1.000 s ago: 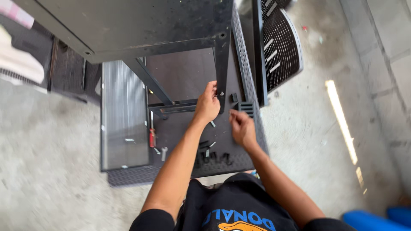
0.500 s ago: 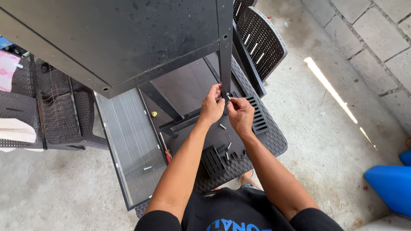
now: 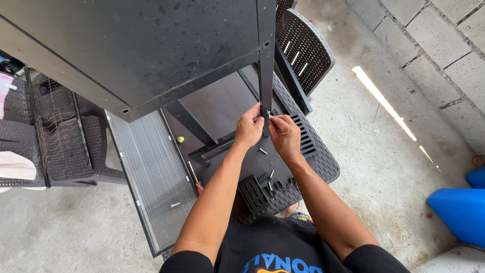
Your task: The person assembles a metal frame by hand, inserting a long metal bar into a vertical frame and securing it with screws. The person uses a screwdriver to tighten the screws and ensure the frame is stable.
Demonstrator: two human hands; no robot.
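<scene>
A black metal cabinet frame point(image 3: 136, 45) stands upside down on a dark wicker-pattern table point(image 3: 323, 162). One of its upright black legs point(image 3: 265, 60) runs down the middle of the view. My left hand point(image 3: 248, 129) grips the lower part of that leg. My right hand point(image 3: 284, 134) pinches a small silver screw point(image 3: 268, 114) against the leg, right beside the left hand. Loose screws point(image 3: 262, 150) and small black plastic parts point(image 3: 252, 193) lie on the table below my hands.
A ribbed glass panel point(image 3: 151, 177) in a black frame leans at the left with a red-handled screwdriver point(image 3: 194, 179) beside it. Dark wicker chairs stand behind point(image 3: 303, 45) and to the left point(image 3: 55, 136). A blue plastic item point(image 3: 457, 207) lies on the concrete floor at right.
The view has swung and moved closer. Both hands have come together on the upright leg, from being apart over the table a second ago.
</scene>
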